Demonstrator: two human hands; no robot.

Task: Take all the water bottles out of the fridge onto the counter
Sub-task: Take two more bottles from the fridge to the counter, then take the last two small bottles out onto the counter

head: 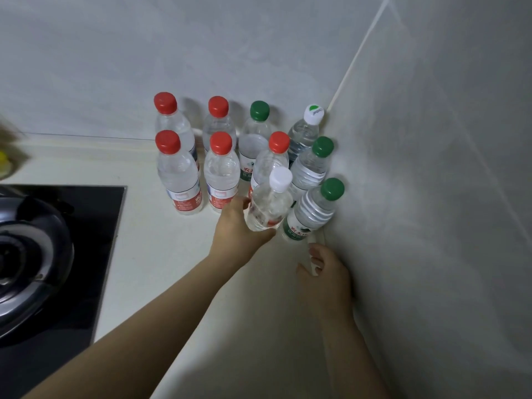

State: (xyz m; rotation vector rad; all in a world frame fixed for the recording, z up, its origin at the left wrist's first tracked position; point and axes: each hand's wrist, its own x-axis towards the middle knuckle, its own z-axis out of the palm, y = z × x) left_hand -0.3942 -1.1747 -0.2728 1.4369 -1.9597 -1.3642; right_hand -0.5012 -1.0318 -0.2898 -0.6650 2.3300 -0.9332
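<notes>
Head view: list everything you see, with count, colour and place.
Red-capped water bottles: 5, clear, standing on counter, left and middle of cluster.
Green-capped water bottles: 3, clear, one in back row, two along right wall.
White-capped water bottles: 2, clear, one in back corner, one tilted in front.
Counter: 1, white, under bottles.
Hob: 1, black, left.
Pot: 1, dark, on hob.
Yellow object: 1, blurred, left edge.
Left hand: 1, grips front white-capped bottle.
Right hand: 1, holds nothing, beside right wall.
</notes>
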